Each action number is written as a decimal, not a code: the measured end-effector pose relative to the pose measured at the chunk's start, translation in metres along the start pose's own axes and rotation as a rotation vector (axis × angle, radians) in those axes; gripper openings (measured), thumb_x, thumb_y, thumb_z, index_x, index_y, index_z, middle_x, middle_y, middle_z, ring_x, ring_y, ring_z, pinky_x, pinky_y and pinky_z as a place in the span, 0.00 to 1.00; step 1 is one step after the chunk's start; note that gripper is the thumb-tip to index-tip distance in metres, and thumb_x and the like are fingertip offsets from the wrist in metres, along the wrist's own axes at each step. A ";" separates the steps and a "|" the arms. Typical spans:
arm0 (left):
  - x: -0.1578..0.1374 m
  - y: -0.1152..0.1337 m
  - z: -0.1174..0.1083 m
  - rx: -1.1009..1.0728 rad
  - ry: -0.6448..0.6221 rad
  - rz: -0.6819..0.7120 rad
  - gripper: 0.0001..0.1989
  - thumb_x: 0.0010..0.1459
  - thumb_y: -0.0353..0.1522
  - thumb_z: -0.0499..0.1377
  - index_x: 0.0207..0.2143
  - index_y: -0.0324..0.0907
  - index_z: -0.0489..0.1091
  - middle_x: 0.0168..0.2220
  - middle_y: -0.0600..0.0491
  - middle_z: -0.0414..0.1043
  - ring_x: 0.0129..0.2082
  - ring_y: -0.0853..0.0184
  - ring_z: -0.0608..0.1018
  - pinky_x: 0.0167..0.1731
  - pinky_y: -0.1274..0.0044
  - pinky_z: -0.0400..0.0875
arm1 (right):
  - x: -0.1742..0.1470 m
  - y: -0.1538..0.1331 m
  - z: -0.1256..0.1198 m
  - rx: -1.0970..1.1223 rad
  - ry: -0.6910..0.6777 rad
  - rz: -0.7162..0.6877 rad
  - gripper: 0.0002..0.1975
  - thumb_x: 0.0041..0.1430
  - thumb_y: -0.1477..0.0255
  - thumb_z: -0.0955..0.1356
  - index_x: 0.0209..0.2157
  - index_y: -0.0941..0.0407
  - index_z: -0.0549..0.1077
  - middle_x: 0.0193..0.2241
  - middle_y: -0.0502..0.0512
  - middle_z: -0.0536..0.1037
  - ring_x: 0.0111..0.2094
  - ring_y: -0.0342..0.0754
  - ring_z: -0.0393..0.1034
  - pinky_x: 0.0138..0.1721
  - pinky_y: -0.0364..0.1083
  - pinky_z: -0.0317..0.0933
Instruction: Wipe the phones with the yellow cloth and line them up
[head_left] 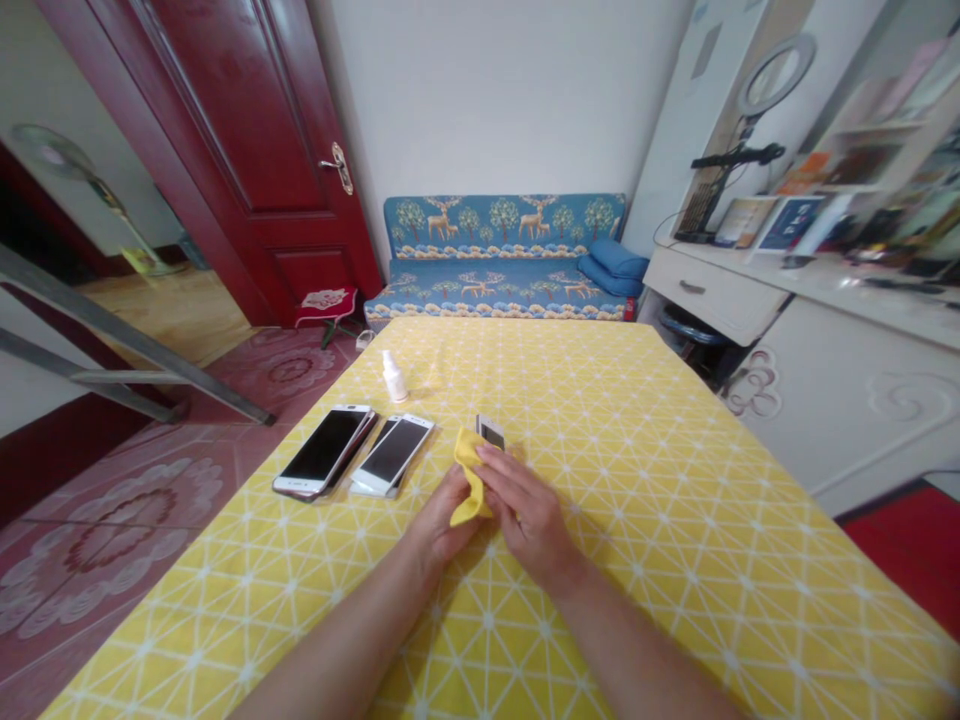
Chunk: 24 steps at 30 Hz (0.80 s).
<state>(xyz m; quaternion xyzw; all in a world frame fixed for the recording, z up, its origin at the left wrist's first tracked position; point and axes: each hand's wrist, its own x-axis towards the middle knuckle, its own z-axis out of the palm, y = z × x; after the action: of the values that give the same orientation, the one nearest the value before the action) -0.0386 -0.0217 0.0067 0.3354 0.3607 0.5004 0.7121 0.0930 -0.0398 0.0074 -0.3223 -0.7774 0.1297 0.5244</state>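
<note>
A small phone with a white frame and dark screen (492, 433) pokes out beyond my fingers, its lower part hidden. My left hand (444, 515) is closed around its near part, low over the table. A yellow cloth (469, 478) hangs between the two hands, partly across the phone. My right hand (527, 505) presses the cloth against the phone with its fingers together. To the left lie two overlapping white phones (394, 452). Farther left is a small stack of phones, a white one with a black screen (328, 447) on top.
A white spray bottle (394, 377) stands behind the phones on the yellow patterned tablecloth (637, 560). Past the table's far edge is a blue sofa (510, 275). A white cabinet (847, 370) with a ring light (778, 75) stands right; a red door (247, 120) is at left.
</note>
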 end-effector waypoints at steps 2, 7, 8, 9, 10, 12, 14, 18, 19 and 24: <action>-0.001 -0.001 0.004 -0.081 -0.037 -0.031 0.12 0.53 0.34 0.61 0.41 0.43 0.72 0.41 0.50 0.75 0.40 0.62 0.76 0.34 0.76 0.71 | 0.001 0.004 -0.003 -0.027 0.022 0.025 0.22 0.64 0.78 0.61 0.58 0.48 0.66 0.56 0.53 0.70 0.59 0.49 0.61 0.60 0.54 0.59; -0.006 -0.004 0.012 -0.104 -0.194 -0.070 0.19 0.57 0.40 0.59 0.50 0.45 0.69 0.50 0.48 0.71 0.47 0.62 0.74 0.42 0.74 0.70 | 0.002 0.013 -0.010 -0.112 0.090 0.084 0.21 0.64 0.77 0.60 0.55 0.49 0.69 0.57 0.54 0.69 0.60 0.50 0.60 0.60 0.54 0.58; -0.006 -0.004 0.013 -0.096 -0.212 -0.067 0.19 0.58 0.40 0.59 0.50 0.45 0.69 0.50 0.47 0.71 0.48 0.62 0.73 0.43 0.74 0.69 | 0.002 0.014 -0.010 -0.124 0.105 0.103 0.20 0.64 0.77 0.60 0.55 0.49 0.70 0.57 0.54 0.69 0.60 0.50 0.60 0.60 0.54 0.58; -0.007 -0.004 0.014 -0.083 -0.223 -0.061 0.18 0.58 0.39 0.58 0.50 0.44 0.70 0.50 0.47 0.71 0.48 0.62 0.73 0.43 0.75 0.69 | 0.002 0.015 -0.011 -0.130 0.119 0.125 0.20 0.64 0.77 0.60 0.54 0.49 0.70 0.57 0.54 0.68 0.59 0.50 0.61 0.59 0.54 0.58; -0.007 -0.005 0.014 -0.064 -0.232 -0.059 0.17 0.58 0.39 0.58 0.49 0.44 0.70 0.49 0.47 0.72 0.47 0.63 0.74 0.43 0.76 0.68 | 0.001 0.017 -0.011 -0.130 0.133 0.150 0.20 0.64 0.77 0.60 0.54 0.49 0.70 0.58 0.54 0.68 0.59 0.50 0.61 0.59 0.54 0.59; -0.007 -0.004 0.013 -0.027 -0.248 -0.066 0.16 0.58 0.37 0.60 0.48 0.44 0.71 0.45 0.48 0.74 0.41 0.65 0.75 0.38 0.77 0.68 | 0.001 0.020 -0.012 -0.123 0.162 0.195 0.19 0.64 0.76 0.60 0.53 0.49 0.71 0.56 0.54 0.69 0.58 0.50 0.63 0.58 0.54 0.60; -0.007 -0.004 0.013 -0.021 -0.270 -0.080 0.17 0.56 0.35 0.61 0.49 0.44 0.71 0.41 0.48 0.74 0.36 0.67 0.76 0.35 0.78 0.68 | 0.000 0.023 -0.012 -0.122 0.200 0.222 0.18 0.64 0.75 0.60 0.51 0.49 0.72 0.53 0.55 0.72 0.55 0.49 0.66 0.56 0.53 0.62; -0.006 -0.002 0.012 -0.066 -0.311 -0.053 0.20 0.56 0.33 0.60 0.52 0.42 0.69 0.41 0.46 0.75 0.35 0.66 0.76 0.37 0.76 0.68 | 0.000 0.027 -0.013 -0.104 0.283 0.282 0.14 0.63 0.73 0.63 0.46 0.52 0.75 0.46 0.57 0.78 0.48 0.49 0.72 0.51 0.51 0.65; -0.006 -0.002 0.012 -0.071 -0.315 -0.043 0.20 0.56 0.34 0.60 0.52 0.41 0.69 0.42 0.46 0.75 0.36 0.66 0.76 0.38 0.75 0.68 | 0.000 0.027 -0.013 -0.085 0.301 0.316 0.13 0.62 0.72 0.63 0.45 0.53 0.76 0.44 0.57 0.79 0.47 0.49 0.73 0.50 0.51 0.66; -0.003 -0.001 0.012 -0.104 -0.309 -0.016 0.21 0.58 0.35 0.59 0.54 0.39 0.67 0.47 0.42 0.73 0.43 0.59 0.76 0.43 0.71 0.67 | 0.002 0.026 -0.016 0.053 0.391 0.547 0.13 0.58 0.66 0.66 0.41 0.56 0.77 0.41 0.59 0.80 0.43 0.53 0.74 0.46 0.51 0.67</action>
<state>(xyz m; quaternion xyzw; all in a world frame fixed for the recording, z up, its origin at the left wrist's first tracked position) -0.0290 -0.0265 0.0126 0.3682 0.2234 0.4552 0.7793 0.1161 -0.0207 0.0009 -0.5239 -0.5432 0.2216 0.6176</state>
